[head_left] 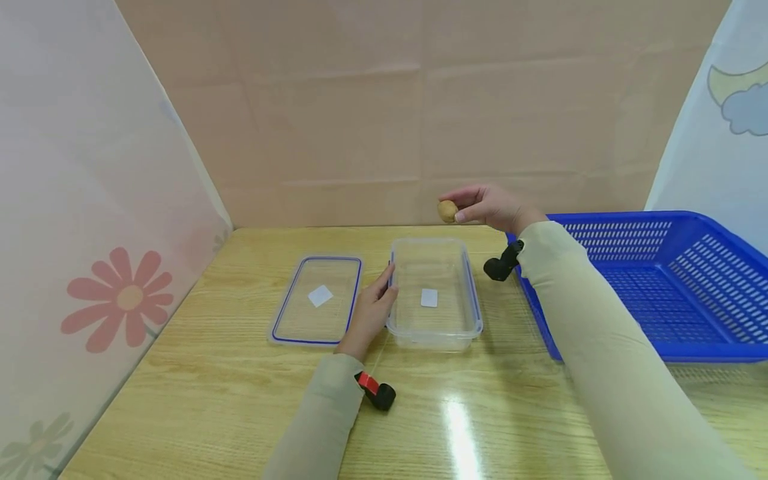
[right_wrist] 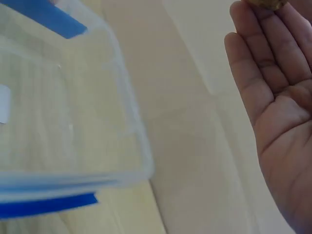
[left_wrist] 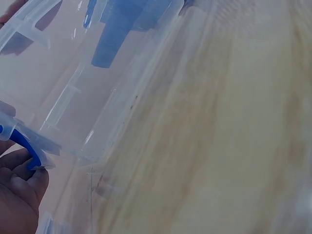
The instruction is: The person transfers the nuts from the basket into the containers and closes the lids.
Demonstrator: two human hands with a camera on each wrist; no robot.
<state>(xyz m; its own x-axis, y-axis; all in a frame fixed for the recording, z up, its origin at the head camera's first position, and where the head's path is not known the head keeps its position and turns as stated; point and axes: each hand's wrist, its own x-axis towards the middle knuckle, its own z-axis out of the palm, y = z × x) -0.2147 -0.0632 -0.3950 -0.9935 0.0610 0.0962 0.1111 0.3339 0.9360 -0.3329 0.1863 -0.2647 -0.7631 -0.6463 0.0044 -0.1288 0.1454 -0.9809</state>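
Observation:
A small tan potato is pinched between the thumb and fingers of my right hand, in the air above the far end of a clear plastic container. In the right wrist view only the potato's lower edge shows, by the fingertips of the right hand. My left hand grips the container's left side at the rim. The left wrist view shows this hand with curled fingers beside a blue-edged latch. Inside the container a white label is visible.
Left of the container lies its flat clear lid with a blue seal and a white label. A large blue basket stands on the right, partly behind the right sleeve. Cloth hangs behind the wooden table and at both sides.

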